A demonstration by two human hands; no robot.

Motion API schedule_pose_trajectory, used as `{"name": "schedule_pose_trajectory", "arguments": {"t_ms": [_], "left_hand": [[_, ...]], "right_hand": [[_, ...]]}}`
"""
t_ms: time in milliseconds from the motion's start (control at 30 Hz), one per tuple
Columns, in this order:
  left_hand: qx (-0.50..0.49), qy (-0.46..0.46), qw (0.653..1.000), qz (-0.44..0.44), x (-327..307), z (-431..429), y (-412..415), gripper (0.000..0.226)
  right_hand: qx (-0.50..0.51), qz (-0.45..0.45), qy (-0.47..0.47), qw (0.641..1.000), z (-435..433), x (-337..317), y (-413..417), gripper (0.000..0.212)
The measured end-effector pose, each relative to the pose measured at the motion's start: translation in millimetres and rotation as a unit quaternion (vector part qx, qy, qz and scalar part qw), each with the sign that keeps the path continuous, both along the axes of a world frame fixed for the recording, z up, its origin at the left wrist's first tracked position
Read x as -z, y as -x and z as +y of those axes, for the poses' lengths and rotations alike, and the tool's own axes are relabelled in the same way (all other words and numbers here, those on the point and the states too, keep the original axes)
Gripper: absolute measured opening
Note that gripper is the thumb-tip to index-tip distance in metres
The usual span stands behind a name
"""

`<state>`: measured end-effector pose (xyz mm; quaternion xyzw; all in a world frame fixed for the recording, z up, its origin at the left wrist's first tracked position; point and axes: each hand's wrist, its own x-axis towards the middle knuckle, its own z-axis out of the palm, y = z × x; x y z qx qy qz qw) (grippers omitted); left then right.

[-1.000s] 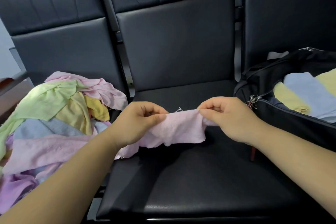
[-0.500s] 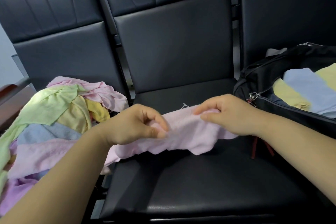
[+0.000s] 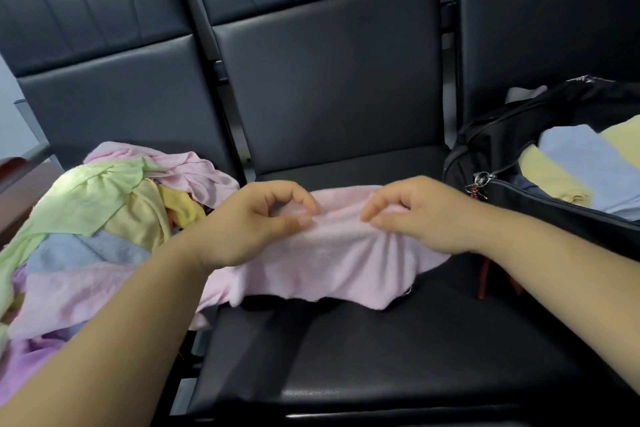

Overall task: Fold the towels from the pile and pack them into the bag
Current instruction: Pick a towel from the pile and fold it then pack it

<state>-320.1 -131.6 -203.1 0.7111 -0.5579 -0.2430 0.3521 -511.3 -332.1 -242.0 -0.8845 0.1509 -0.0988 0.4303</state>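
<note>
A pale pink towel (image 3: 329, 263) hangs bunched above the middle black seat (image 3: 381, 357). My left hand (image 3: 249, 222) pinches its upper edge between thumb and forefinger. My right hand (image 3: 422, 215) pinches the same edge a short way to the right, and folds of cloth fan out below it. The two hands are close together. A pile of towels (image 3: 86, 229) in green, yellow, blue, pink and purple lies on the left seat. On the right seat an open black bag (image 3: 502, 156) holds folded yellow and blue towels (image 3: 581, 163).
Three black padded chairs stand in a row, their backrests (image 3: 329, 90) rising behind the seats. A dark red wooden edge (image 3: 14, 177) shows at the far left. The bag's zip pulls (image 3: 479, 184) hang at its near corner.
Both hands have slid toward each other along the pink towel's top edge. The towel has gathered and dropped lower, with more of it spread over the seat.
</note>
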Motion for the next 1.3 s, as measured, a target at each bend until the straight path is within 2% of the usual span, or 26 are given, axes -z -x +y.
{"name": "schedule_pose_trajectory", "arguments": {"t_ms": [67,133,200,267,333,400,467,533,633,700,767,833,900,1000,1100,1167,1233,1300], "left_hand": [[0.051,-0.059,0.997,0.026,-4,4,-3,0.014],[0.063,-0.103,0.993,0.012,-5,4,-5,0.015],[0.020,-0.065,0.998,-0.006,-5,3,-5,0.015],[-0.044,0.029,0.999,0.012,-5,-1,-2,0.020],[-0.061,0.096,0.992,0.046,-9,-2,1,0.019],[-0.027,0.076,0.994,0.067,-14,-1,4,0.011],[0.025,-0.026,0.999,0.040,-15,1,2,0.014],[0.054,-0.103,0.993,-0.024,-13,1,2,0.018],[0.019,-0.037,0.999,-0.011,-10,-3,3,0.008],[-0.038,0.020,0.999,0.005,-10,-5,4,0.019],[-0.097,0.057,0.993,0.029,-10,-8,5,0.029],[-0.121,0.087,0.989,0.028,-11,-12,11,0.032],[-0.108,0.093,0.990,0.003,-15,-13,20,0.030],[-0.009,0.036,0.999,0.033,-27,-9,30,0.008],[0.050,-0.055,0.997,0.024,-34,-4,30,0.017],[0.044,-0.071,0.996,-0.025,-37,-4,30,0.013],[-0.002,-0.039,0.997,-0.063,-39,-4,32,0.013],[-0.069,0.019,0.996,-0.051,-41,-4,34,0.024]], "right_hand": [[0.029,-0.053,-0.076,0.995,-1,-4,0,0.021],[0.041,-0.091,-0.160,0.982,4,-6,-1,0.023],[0.022,-0.110,-0.184,0.977,10,-8,1,0.017],[-0.054,-0.062,-0.143,0.986,14,-14,6,0.010],[-0.114,0.034,-0.037,0.992,15,-15,8,0.012],[-0.112,0.090,0.017,0.990,14,-13,7,0.010],[-0.061,0.047,0.021,0.997,6,-13,7,0.008],[-0.018,-0.045,-0.039,0.998,-1,-13,8,0.012],[0.009,-0.117,-0.170,0.978,3,-14,7,0.021],[-0.026,-0.129,-0.197,0.971,8,-15,8,0.021],[-0.097,-0.069,-0.172,0.978,12,-20,13,0.018],[-0.141,0.041,-0.065,0.987,16,-26,17,0.019],[-0.131,0.097,0.012,0.986,16,-31,16,0.016],[-0.043,0.005,0.017,0.999,3,-38,19,0.016],[0.019,-0.104,-0.116,0.988,-5,-41,24,0.023],[0.006,-0.152,-0.176,0.973,0,-39,23,0.031],[-0.029,-0.172,-0.211,0.962,8,-41,26,0.030],[-0.079,-0.132,-0.174,0.973,10,-47,35,0.018]]}}
